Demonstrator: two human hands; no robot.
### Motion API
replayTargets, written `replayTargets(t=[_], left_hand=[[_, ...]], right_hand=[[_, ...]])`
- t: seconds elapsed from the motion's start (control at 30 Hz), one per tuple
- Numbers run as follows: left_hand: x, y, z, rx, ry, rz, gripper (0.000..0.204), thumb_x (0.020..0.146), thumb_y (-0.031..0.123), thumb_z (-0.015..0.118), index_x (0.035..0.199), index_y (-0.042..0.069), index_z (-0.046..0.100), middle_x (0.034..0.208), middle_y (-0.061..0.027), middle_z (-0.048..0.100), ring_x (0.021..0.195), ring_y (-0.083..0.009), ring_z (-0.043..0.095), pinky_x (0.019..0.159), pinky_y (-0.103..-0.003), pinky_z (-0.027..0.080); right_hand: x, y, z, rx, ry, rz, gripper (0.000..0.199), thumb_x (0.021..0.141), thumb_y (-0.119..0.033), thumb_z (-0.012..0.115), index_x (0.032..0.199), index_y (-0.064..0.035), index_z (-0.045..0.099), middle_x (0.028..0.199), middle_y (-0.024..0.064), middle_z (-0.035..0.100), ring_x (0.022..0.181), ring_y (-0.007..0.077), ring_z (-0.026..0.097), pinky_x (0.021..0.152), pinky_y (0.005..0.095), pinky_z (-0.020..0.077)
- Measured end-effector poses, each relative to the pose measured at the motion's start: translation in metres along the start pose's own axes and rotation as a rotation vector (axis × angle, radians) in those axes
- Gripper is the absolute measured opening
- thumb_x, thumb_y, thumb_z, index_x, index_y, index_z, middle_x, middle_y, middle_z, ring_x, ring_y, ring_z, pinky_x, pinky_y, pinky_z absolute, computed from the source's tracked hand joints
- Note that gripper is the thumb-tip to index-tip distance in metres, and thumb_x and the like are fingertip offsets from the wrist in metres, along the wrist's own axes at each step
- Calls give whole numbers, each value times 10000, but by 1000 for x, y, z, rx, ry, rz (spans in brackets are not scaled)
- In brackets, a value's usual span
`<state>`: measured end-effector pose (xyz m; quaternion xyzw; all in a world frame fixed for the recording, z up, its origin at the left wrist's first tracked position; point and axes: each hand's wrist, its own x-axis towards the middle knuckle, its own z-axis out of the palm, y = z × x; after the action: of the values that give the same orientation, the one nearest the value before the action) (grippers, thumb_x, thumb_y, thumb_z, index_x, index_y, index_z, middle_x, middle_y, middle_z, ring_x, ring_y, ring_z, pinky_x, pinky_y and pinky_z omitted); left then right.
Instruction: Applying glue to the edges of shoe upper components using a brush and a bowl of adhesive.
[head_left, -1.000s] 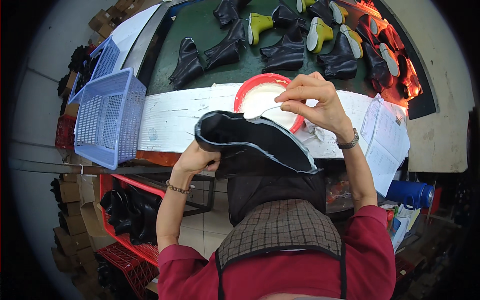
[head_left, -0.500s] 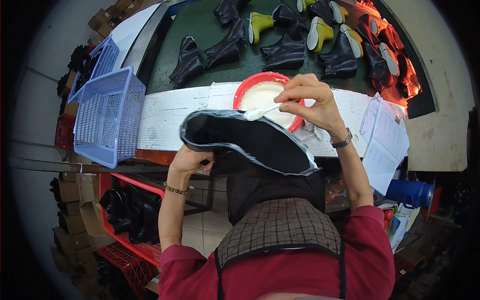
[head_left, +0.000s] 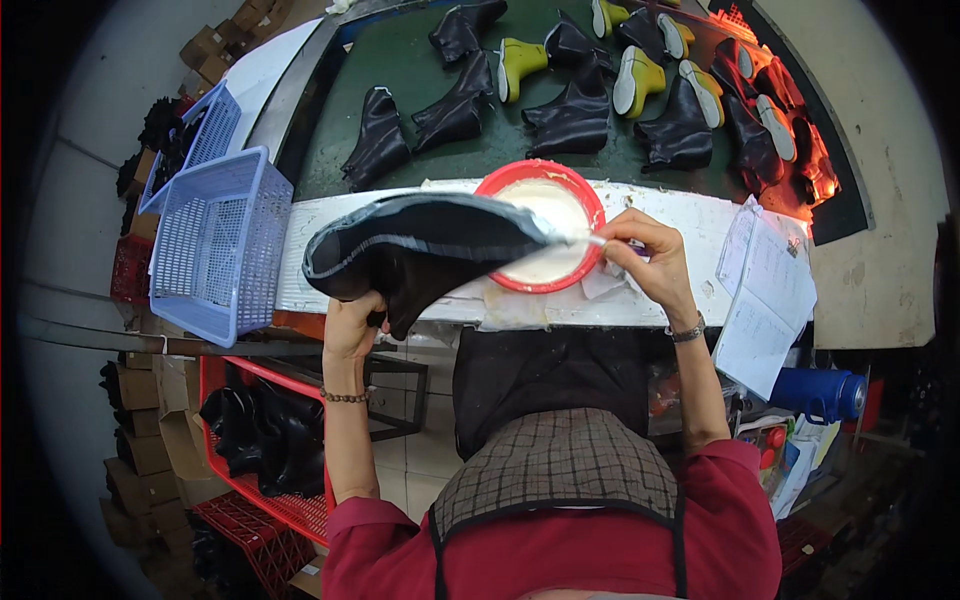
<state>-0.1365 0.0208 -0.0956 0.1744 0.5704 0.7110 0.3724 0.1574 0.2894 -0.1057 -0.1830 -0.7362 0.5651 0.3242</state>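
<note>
My left hand (head_left: 352, 322) grips a black boot upper (head_left: 415, 270) from below, its sole side turned up. White paste coats the boot's edge all the way round. Between thumb and fingertips, my right hand (head_left: 650, 258) pinches a small white brush (head_left: 583, 239), which is blurred near the boot's right end. Behind and partly under that end stands a red bowl (head_left: 598, 205) of creamy white paste (head_left: 550, 207). Whether the brush touches the boot or lies just over the bowl, I cannot tell.
Several black and yellow boots (head_left: 638, 80) lie on the green conveyor belt (head_left: 440, 165), under red light at the far right. A blue basket (head_left: 215, 250) stands at left, with a red crate (head_left: 280, 500) of boots below. Papers (head_left: 765, 310) and a blue jug (head_left: 815, 390) are at right.
The boot upper has moved left and tilted, uncovering more of the bowl. My right hand has come down and slightly right with the brush, from the boot's far edge to its right end.
</note>
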Motion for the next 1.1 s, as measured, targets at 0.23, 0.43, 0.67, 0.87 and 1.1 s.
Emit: replayTargets(t=[0.23,0.43,0.67,0.87,1.1], left_hand=[[88,6,-35,-399,72,-236,68,874,41,734,906,23,677,878,-60,666,739,-186,656,660,-338,624],[236,33,-37,-411,97,-190,153,915,176,778,984,66,697,926,-50,699,745,-183,660,553,-265,551],[419,50,-31,-44,247,173,287,874,146,818,1019,-51,668,962,-159,718,734,-280,705,440,-215,490],[524,36,-55,-17,256,-39,489,908,259,792,1120,-136,599,1009,-251,703,749,-354,729,461,-284,543],[549,22,-85,1093,539,490,779,936,511,665,1422,-70,485,1315,-277,607,1151,-430,625,972,-496,525]], right_hand=[[6,109,-15,-11,340,231,217,1035,-165,591,1151,10,645,813,-8,610,612,33,490,537,209,397],[5,126,-13,53,500,310,201,1045,-172,578,1140,-4,632,777,-14,589,533,22,448,448,195,346],[1,122,-16,25,542,382,168,1043,-136,569,1126,0,624,746,-21,568,518,23,443,433,196,338],[-2,123,-9,-9,562,398,141,1052,-116,536,1100,-9,614,732,-19,562,476,20,403,408,196,301],[5,123,-12,44,544,421,136,1036,-109,569,1122,-10,605,747,-20,573,495,15,421,424,181,321]])
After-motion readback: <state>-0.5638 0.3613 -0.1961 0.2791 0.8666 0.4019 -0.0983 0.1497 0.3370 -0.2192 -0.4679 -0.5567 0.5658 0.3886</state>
